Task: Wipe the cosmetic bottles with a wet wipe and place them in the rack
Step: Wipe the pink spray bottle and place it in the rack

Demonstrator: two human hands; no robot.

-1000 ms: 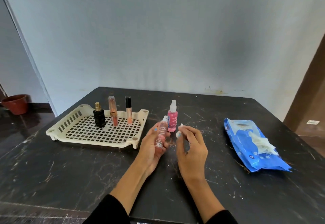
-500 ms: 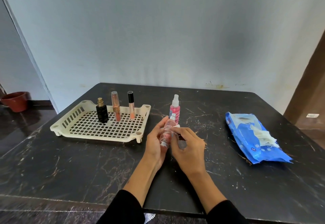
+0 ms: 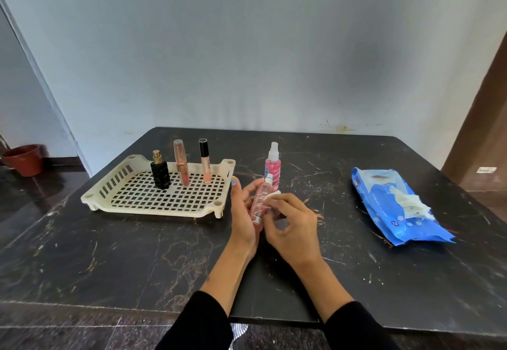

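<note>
The slim clear pink bottle with a white cap is up off the table, tilted, cradled in the left hand with the fingers curled behind it. The right hand pinches a small white wet wipe against the bottle's side. Just behind them stands a pink spray bottle with a clear cap, upright on the black marble-patterned table. To the left sits the cream plastic lattice rack, holding a black perfume bottle with a gold cap, a rose-gold lip tube and a black-capped peach gloss tube, all upright. Far right lies the blue wet-wipe pack, a wipe poking out.
</note>
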